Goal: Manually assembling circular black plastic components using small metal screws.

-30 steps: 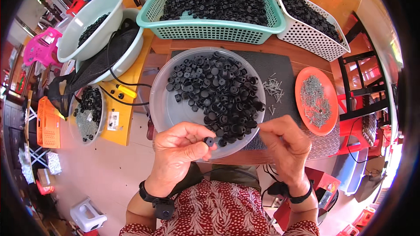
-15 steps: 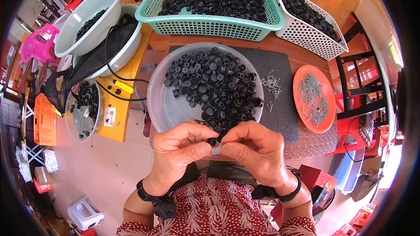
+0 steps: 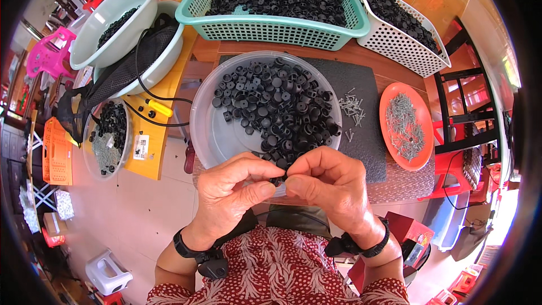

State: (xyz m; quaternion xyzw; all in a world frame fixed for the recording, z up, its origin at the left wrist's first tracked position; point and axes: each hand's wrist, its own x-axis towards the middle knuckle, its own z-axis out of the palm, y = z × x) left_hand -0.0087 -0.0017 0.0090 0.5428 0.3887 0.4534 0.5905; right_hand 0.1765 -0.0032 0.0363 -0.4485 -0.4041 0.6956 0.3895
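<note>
Over the near rim of a translucent round tub (image 3: 217, 144), my two hands meet fingertip to fingertip. My left hand (image 3: 231, 189) pinches a small black plastic part (image 3: 276, 181) between thumb and forefinger, mostly covered by the fingers. Closed in a pinch right against that part, my right hand (image 3: 333, 189) has its thumb and forefinger together; whatever sits between them is hidden. Loose black plastic caps (image 3: 276, 99) are heaped in the tub, some domed, some ring-shaped or with a hole.
Behind the tub stand a green basket (image 3: 271, 33) and a white basket (image 3: 398, 51), both full of black parts. An orange plate (image 3: 389, 147) of screws lies right, beside loose screws (image 3: 353, 108) on a dark mat (image 3: 367, 158). Left are pale bowls (image 3: 90, 51) and a yellow-handled tool (image 3: 160, 107).
My fingertips have drawn closer together around the black part, which now shows less. The right hand has shifted up slightly.
</note>
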